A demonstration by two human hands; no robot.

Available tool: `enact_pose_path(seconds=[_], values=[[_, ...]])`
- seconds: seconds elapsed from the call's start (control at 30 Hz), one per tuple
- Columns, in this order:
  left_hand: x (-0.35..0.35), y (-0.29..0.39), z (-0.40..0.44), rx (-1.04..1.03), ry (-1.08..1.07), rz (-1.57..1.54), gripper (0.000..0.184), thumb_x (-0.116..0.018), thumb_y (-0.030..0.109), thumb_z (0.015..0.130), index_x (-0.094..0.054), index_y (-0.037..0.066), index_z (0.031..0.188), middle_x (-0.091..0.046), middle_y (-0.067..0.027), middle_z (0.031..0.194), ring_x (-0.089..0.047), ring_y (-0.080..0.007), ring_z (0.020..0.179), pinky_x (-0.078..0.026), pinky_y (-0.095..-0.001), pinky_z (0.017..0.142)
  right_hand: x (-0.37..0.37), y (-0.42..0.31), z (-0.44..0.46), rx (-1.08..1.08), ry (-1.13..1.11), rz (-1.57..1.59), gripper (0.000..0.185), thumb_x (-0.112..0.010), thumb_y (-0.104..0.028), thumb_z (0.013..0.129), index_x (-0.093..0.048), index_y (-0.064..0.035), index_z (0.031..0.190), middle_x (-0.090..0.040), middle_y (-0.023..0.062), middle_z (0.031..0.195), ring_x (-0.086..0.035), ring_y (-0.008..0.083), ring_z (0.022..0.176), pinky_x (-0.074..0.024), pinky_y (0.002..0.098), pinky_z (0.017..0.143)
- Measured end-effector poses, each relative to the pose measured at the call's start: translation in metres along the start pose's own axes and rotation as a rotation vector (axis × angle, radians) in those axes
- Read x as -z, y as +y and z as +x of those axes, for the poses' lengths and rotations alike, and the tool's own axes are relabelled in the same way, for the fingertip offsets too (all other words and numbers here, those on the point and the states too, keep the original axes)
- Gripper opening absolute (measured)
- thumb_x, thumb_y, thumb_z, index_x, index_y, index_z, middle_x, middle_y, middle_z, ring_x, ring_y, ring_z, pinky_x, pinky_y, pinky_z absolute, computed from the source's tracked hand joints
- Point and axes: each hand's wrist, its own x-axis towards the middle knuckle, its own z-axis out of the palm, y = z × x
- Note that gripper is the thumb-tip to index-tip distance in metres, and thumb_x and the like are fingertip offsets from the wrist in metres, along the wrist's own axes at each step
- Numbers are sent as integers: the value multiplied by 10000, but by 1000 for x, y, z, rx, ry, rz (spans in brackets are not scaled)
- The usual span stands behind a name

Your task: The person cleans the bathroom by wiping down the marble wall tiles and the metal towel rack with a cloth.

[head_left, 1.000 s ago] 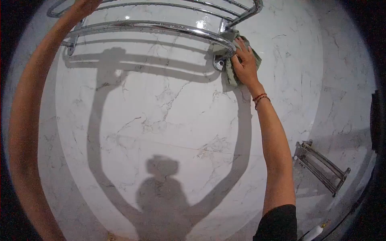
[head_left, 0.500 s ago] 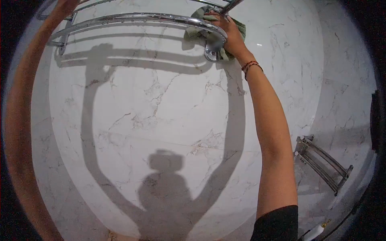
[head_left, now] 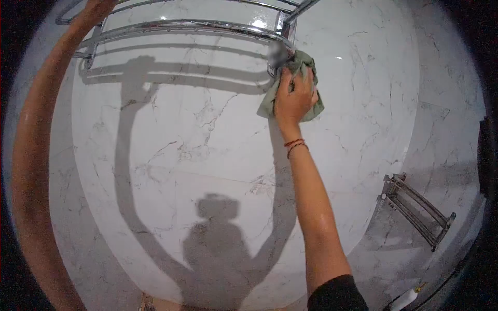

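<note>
A chrome towel rack (head_left: 181, 24) with water drops on its bars is mounted on the wall along the top of the view. My right hand (head_left: 295, 101) is closed on a green cloth (head_left: 268, 102) and presses it to the wall at the rack's right-hand mount. The cloth bunches around the fingers and hangs out on both sides. At the upper left, my left hand (head_left: 100, 7) is by the rack's left end. Its fingers run past the top edge, so their grip is hidden.
White marble-patterned wall tiles (head_left: 207, 135) fill most of the view and carry my shadow. A smaller metal rack (head_left: 419, 212) is fixed to the wall at the lower right. A white bottle (head_left: 403, 300) stands in the bottom right corner.
My right hand has moved down with the cloth, from behind the rack's right end to just below its mount. The view has shifted slightly; my left hand stays near the rack's left end.
</note>
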Motion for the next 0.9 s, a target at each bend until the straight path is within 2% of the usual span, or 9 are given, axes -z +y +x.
enact_pose_path(seconds=[0.17,0.27,0.4,0.5,0.6,0.63,0.73,0.77,0.9], values=[[-6,-5,-4,-79,28,-15,596,-448,584,1056,-576,55,814,-545,-70,770,-486,-194,751,-409,-374,703,7,-10,-33,-16,-1,9,387,-674,-328,956,-716,-81,1251,-530,215,1490,-415,331,1461,-232,567,1167],[-3,6,-6,-77,6,97,590,-438,571,1064,-568,56,805,-540,-66,763,-479,-194,745,-401,-375,693,12,-2,-48,165,-77,21,422,-768,-295,866,-724,-92,1234,-539,210,1485,-436,339,1447,-246,556,1165],[-2,3,-1,-39,-53,70,592,-435,555,1069,-565,40,808,-539,-67,762,-485,-196,744,-407,-371,699,14,7,-42,256,-92,25,400,-772,-270,866,-727,-85,1218,-555,194,1473,-442,343,1439,-266,563,1158],[-4,-1,-3,-82,26,126,588,-435,542,1070,-561,26,818,-535,-63,755,-489,-198,731,-415,-370,697,18,13,-36,432,-147,111,367,-773,-214,866,-727,-72,1201,-558,185,1472,-471,358,1408,-302,587,1140],[-3,4,-5,-78,31,98,563,-440,513,1069,-556,19,824,-531,-79,749,-496,-199,727,-419,-371,699,24,5,-41,138,-39,336,322,-750,-142,889,-699,-22,1183,-628,172,1370,-583,361,1263,-452,488,1062],[-2,7,-4,-79,26,105,563,-440,513,1069,-556,19,824,-531,-79,749,-496,-199,727,-419,-371,699,24,-1,-41,133,-40,343,322,-750,-142,889,-699,-22,1183,-628,172,1370,-583,361,1263,-452,488,1062],[0,7,-3,-106,-25,143,573,-434,516,1068,-544,13,816,-542,-98,754,-507,-213,728,-418,-385,698,31,-31,-32,-465,221,790,315,-607,-177,1038,-630,11,1289,-678,107,1230,-630,280,1154,-476,397,1015],[-1,3,-1,-121,-5,214,582,-435,526,1063,-537,14,808,-545,-103,749,-511,-223,723,-418,-396,695,32,-43,-24,-471,217,793,315,-607,-177,1038,-630,11,1289,-678,107,1230,-630,280,1154,-476,397,1015],[1,12,-3,-145,-22,203,613,-420,553,1053,-547,11,797,-567,-133,734,-534,-274,710,-424,-432,692,7,-95,29,-339,-154,-1421,351,-569,-290,1051,-618,-66,1317,-600,101,1325,-552,230,1224,-441,389,1057]])
